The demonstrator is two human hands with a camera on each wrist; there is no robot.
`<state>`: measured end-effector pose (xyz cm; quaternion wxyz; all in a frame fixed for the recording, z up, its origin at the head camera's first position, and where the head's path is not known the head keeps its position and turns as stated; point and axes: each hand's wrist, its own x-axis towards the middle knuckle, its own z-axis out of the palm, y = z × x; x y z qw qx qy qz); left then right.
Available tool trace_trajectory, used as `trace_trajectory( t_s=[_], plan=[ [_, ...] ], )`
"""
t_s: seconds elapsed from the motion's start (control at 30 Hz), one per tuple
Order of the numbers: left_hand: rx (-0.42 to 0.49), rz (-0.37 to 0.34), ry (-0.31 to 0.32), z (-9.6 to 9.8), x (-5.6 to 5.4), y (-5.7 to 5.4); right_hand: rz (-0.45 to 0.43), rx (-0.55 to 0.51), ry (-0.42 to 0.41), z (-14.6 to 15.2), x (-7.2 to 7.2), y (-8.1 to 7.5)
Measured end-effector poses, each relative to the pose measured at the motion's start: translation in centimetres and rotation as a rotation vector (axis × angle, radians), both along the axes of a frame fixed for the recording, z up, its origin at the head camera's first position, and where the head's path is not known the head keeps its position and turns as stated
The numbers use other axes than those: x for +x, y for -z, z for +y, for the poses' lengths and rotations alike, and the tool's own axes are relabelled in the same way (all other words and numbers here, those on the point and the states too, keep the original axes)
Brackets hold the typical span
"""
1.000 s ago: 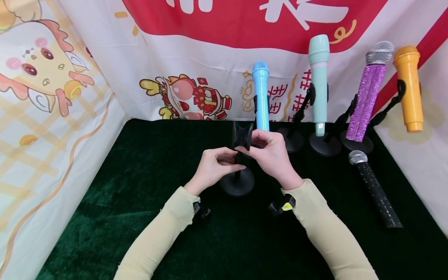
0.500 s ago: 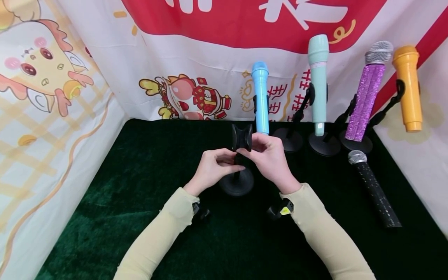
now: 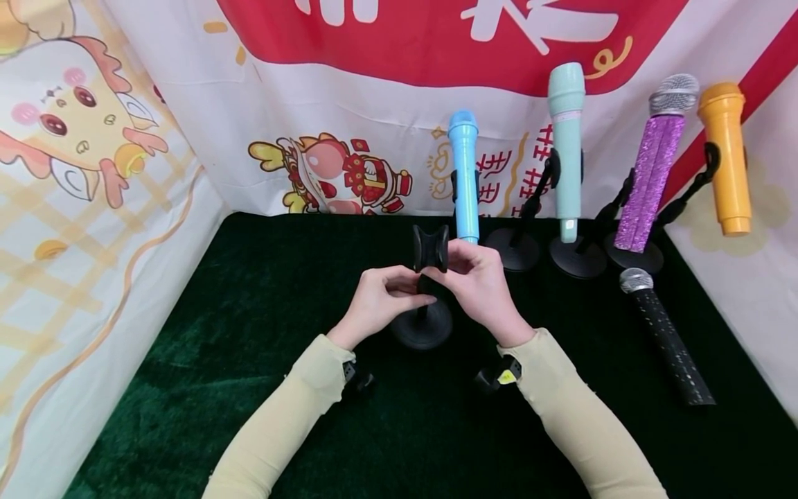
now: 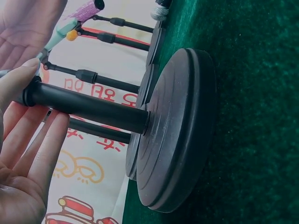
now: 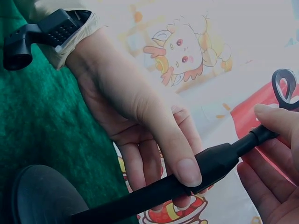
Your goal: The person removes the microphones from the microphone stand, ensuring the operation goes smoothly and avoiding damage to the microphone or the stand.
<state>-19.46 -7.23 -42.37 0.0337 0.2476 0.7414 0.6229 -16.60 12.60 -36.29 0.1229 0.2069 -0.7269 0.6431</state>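
A black microphone stand (image 3: 422,331) stands upright on the green cloth, its round base (image 4: 175,135) flat on it. My left hand (image 3: 377,298) pinches the pole at the thicker collar (image 5: 212,167), thumb on one side and fingers on the other. My right hand (image 3: 476,287) grips the upper rod just below the clip (image 3: 430,251), with the thumb across it. That clip holds no microphone. To the right lies a black speckled microphone (image 3: 670,339) with a silver head, touched by neither hand.
Behind the hands, several stands hold microphones: light blue (image 3: 465,177), mint green (image 3: 567,152), glittery purple (image 3: 657,163) and orange (image 3: 726,159). A printed curtain (image 3: 349,104) rises behind the green cloth (image 3: 262,388) and along both sides.
My right hand and the stand's clip have moved down slightly. The left hand stays almost still on the pole.
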Motion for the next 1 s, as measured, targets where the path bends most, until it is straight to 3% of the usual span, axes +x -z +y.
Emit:
trace_trajectory(
  t_s=[1.0],
  plan=[
    [0.017, 0.010, 0.019, 0.0, 0.1, 0.0, -0.021, 0.055, -0.028, 0.3, -0.2, 1.3]
  ],
)
